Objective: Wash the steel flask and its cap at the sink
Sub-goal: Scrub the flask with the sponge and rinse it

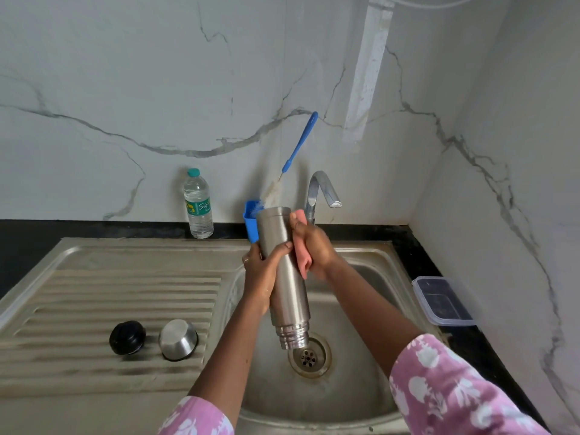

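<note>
I hold the steel flask [284, 277] upside down over the sink basin [354, 400], its open threaded mouth pointing at the drain [310, 357]. My left hand [262, 271] grips the flask's body from the left. My right hand [314, 246] presses a pink cloth [302, 255] against the flask's right side. On the ribbed drainboard [94, 309] at the left lie the black inner stopper [127, 337] and the steel cup cap [178, 339], mouth down.
A steel tap [320, 191] stands behind the basin, no water running. A blue holder [251, 221] with a blue-handled bottle brush [299, 142] leans on the marble wall. A plastic water bottle [197, 204] stands left of it. A lidded plastic box [442, 301] sits on the black counter, right.
</note>
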